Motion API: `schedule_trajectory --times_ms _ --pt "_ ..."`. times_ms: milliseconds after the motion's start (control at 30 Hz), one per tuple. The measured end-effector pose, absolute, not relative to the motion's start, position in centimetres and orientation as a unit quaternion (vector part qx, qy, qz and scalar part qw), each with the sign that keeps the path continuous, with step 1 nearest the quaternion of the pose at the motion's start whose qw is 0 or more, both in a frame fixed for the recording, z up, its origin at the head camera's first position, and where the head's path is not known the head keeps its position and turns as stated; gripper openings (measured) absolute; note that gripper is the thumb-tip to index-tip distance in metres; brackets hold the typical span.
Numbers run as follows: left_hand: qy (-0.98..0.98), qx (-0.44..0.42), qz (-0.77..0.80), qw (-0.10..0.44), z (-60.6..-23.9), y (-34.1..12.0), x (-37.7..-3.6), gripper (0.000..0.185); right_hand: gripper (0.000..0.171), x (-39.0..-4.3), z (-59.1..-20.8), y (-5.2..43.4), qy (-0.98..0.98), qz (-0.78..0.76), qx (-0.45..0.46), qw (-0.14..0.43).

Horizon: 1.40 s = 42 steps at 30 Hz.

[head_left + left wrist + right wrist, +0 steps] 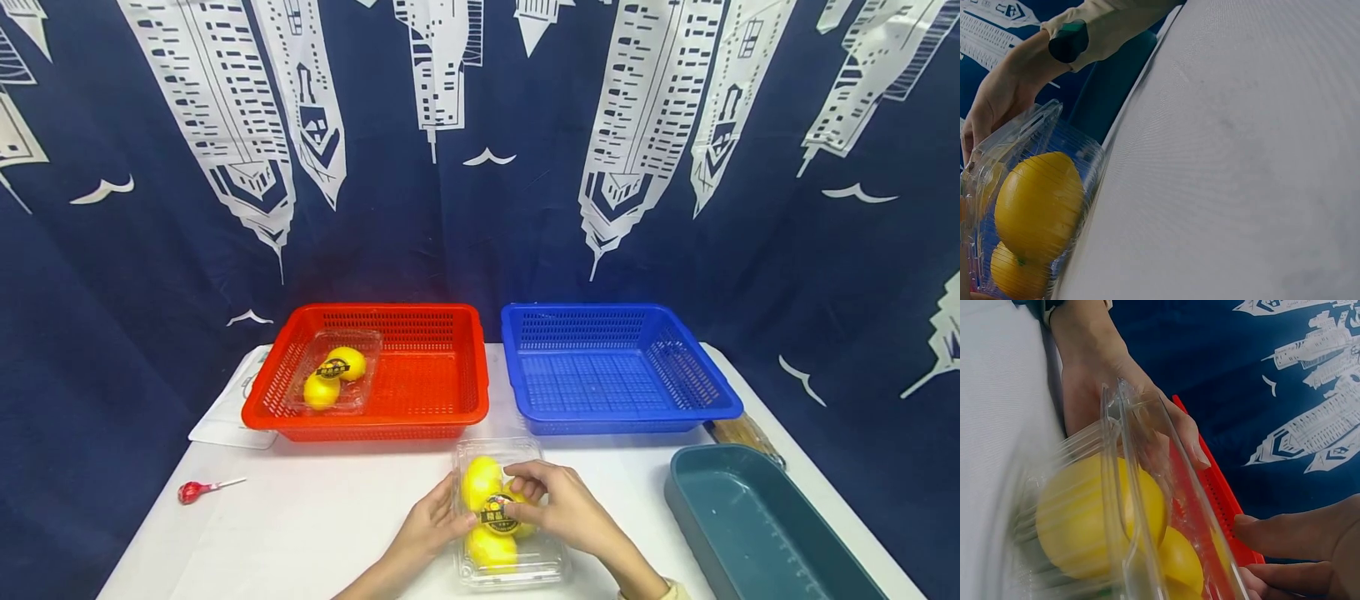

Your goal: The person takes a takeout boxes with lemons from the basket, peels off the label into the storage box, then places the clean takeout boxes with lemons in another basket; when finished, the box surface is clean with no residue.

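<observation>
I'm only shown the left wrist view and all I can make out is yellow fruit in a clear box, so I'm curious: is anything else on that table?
Observer: Yes. In the head view a red basket stands at the back with a second clear box of yellow fruit inside it.
Visitor: Is there just that one basket?
Observer: No, a blue basket stands beside it, with nothing visible in it.
Visitor: And what are the hands doing?
Observer: The left hand holds the side of the near clear box, while the right hand has its fingers on the lid by the black label.
</observation>
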<state>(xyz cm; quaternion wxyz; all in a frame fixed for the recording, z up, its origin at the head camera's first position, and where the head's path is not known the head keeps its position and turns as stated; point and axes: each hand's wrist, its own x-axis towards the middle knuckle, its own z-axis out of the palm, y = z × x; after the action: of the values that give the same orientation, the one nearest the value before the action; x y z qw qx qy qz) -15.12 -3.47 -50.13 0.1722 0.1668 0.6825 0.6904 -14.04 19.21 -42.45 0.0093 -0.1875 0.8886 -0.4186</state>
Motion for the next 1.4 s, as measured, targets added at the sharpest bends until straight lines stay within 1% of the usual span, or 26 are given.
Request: schedule_trajectory --times_ms 167,367,500,600,667,900,1067,1233,1400 --pt "0.686 0.163 0.689 0.168 -50.3 -3.6 -15.1 0.085 0.041 -14.0 -42.5 18.9 0.897 -0.398 -0.195 0.008" --pt "0.680 0.161 0.693 0.176 -50.3 -3.5 -15.2 0.085 0.036 -13.8 -42.4 18.8 0.904 -0.379 -0.199 0.005" --pt "0.680 0.156 0.694 0.180 -50.2 -3.5 -15.2 0.085 0.025 -13.8 -42.5 18.5 0.908 -0.372 -0.196 -0.008" --pt "0.680 0.155 0.694 0.178 -50.1 -3.4 -15.1 0.085 0.014 -13.7 -42.7 18.1 0.913 -0.360 -0.189 -0.029" --pt "0.682 0.154 0.693 0.176 -50.0 -3.4 -15.1 0.084 0.011 -13.7 -42.9 17.9 0.916 -0.353 -0.186 -0.044" --pt "0.688 0.152 0.688 0.174 -50.0 -3.5 -15.0 0.083 0.007 -13.6 -43.3 17.5 0.922 -0.334 -0.177 -0.087" --pt "0.685 0.154 0.690 0.174 -50.0 -3.5 -15.1 0.084 0.010 -13.6 -43.4 17.3 0.925 -0.326 -0.164 -0.105" --pt "0.681 0.156 0.694 0.176 -50.0 -3.5 -15.0 0.084 0.010 -13.5 -43.4 17.3 0.926 -0.326 -0.156 -0.107" --pt "0.681 0.155 0.694 0.175 -50.1 -3.5 -15.1 0.085 0.008 -13.5 -43.2 17.3 0.928 -0.328 -0.150 -0.093"
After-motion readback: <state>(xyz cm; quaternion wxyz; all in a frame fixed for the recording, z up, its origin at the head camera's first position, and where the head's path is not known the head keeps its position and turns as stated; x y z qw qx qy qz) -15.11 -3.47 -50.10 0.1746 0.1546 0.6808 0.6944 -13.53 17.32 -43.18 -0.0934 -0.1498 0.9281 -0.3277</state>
